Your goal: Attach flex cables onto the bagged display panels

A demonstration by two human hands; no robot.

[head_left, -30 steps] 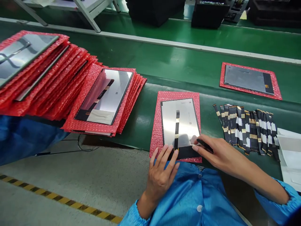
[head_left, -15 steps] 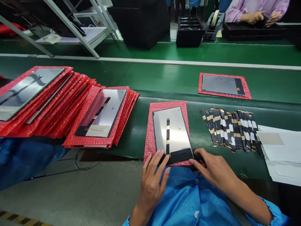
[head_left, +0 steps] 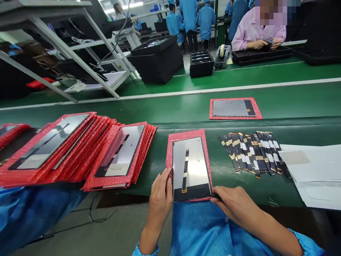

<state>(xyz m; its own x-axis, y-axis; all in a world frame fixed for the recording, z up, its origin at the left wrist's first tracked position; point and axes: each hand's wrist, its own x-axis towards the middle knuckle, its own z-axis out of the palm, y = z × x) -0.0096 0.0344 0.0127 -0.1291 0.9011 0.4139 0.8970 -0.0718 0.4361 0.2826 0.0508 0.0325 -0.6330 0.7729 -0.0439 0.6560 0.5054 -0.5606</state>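
Observation:
A flat display panel (head_left: 196,153) with a silver back and a black lower band lies on a red bubble bag (head_left: 170,138) at the table's front edge. A narrow black flex cable (head_left: 185,167) rests lengthwise on it, its lower end at the band. My left hand (head_left: 161,192) closes on the panel's left edge, thumb and fingers together there. At the lower right corner, my right hand (head_left: 234,202) is closed in a pinch; something dark shows between its fingers, too hidden to name. Several loose flex cables (head_left: 252,153) lie in a row to the right.
Red bags with panels (head_left: 117,153) are stacked at left, beside a leaning row of more bags (head_left: 58,142). Another bagged panel (head_left: 234,107) lies farther back. White sheets (head_left: 317,174) sit at right. A tape dispenser (head_left: 223,56) and a seated person (head_left: 259,32) are across the bench.
My left hand has moved from the panel's lower band to its left edge. The cable's lower end has shifted left on the panel. My right hand stays at the corner. The view has tilted up.

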